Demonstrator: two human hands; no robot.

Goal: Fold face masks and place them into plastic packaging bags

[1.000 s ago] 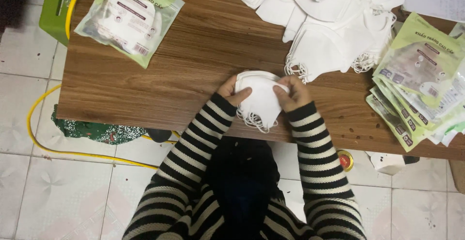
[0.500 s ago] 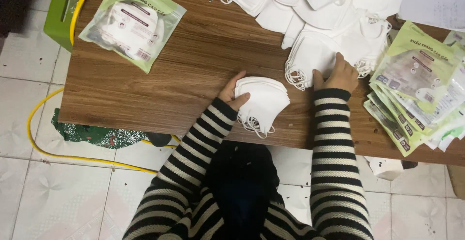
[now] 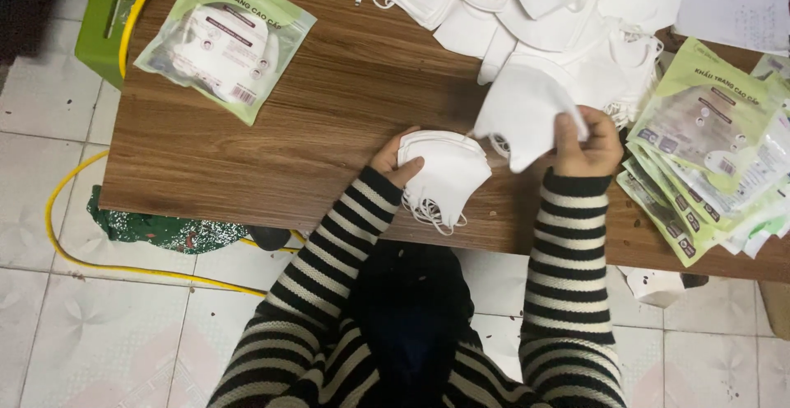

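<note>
right hand (image 3: 586,146) now lifted single mask (image 3: 522,111) off pile (image 3: 568,13)

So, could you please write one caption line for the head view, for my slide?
Left hand holds a stack of white masks on the wooden table; right hand lifts a single white mask.

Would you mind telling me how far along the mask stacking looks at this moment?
Done: a small stack of white masks sits near the table edge under the left hand, and one filled green pouch lies at the far left. In hand: the right hand holds a single white mask just beside the stack. Left: a large loose mask pile and a fan of green pouches.
</note>
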